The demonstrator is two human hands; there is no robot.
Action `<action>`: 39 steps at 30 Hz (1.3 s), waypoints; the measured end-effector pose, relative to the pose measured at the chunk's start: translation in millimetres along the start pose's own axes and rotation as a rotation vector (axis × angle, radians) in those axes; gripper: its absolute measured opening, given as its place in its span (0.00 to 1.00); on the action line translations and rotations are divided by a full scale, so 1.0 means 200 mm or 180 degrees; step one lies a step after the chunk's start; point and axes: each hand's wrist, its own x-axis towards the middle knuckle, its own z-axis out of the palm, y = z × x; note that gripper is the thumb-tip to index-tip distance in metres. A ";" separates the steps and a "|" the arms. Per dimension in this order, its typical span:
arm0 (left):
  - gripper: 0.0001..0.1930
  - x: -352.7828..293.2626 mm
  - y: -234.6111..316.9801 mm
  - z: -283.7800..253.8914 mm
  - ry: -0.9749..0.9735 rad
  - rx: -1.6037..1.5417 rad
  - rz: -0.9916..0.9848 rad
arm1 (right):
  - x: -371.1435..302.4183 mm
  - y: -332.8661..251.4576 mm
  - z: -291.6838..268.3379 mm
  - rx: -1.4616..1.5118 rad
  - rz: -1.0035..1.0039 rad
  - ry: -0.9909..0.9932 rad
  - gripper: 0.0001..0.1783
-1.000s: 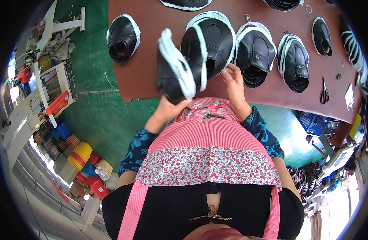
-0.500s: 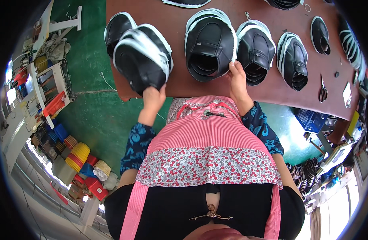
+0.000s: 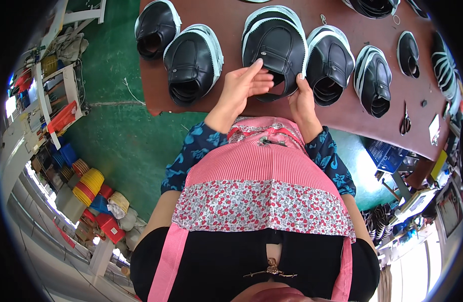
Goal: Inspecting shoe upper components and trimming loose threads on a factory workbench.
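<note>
The brown-red worktop point(image 3: 231, 20) carries several stacks of black shoe uppers with white edging, and the middle stack point(image 3: 276, 45) lies on it directly in front of the person, toes pointing away and the ankle opening point(image 3: 278, 80) facing the body. It looks light for its bulk: hollow shells nested together, with no soles visible. The black material looks smooth and supple, so the walls would probably give under a squeeze, and layers could slide over one another unless pinched together. The left stack point(image 3: 188, 60) stands apart, while the right stack point(image 3: 332, 65) sits tight against the middle one, leaving little finger room there.

The left hand point(image 3: 244, 85) is unclenched, thumb raised and fingers spread at the opening; whether its fingertips press on the material I cannot tell. The right hand point(image 3: 306, 103) grasps the middle stack at its right rear edge, thumb showing and fingers mostly hidden.

The sturdiest hold is probably the heel and side wall, gathering all layers at once. The toothed white rim point(image 3: 271, 9) looks thin and could bend if tugged alone. The small metal ornament point(image 3: 263, 53) on the strap is best left unloaded, since it might scratch or loosen.
</note>
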 end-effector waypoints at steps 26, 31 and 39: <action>0.20 -0.10 -0.10 -0.10 -0.0291 0.2896 0.2171 | -0.23 -0.05 0.21 -0.0839 -0.0281 -0.0593 0.24; 0.15 -0.12 -0.05 -0.33 0.0131 -0.0211 0.1138 | -0.09 -0.07 -0.03 -0.1882 -0.0492 0.0208 0.29; 0.13 -0.17 -0.22 -0.24 0.0027 0.1079 0.1332 | 0.11 -0.08 -0.15 -0.1827 -0.1122 0.0424 0.27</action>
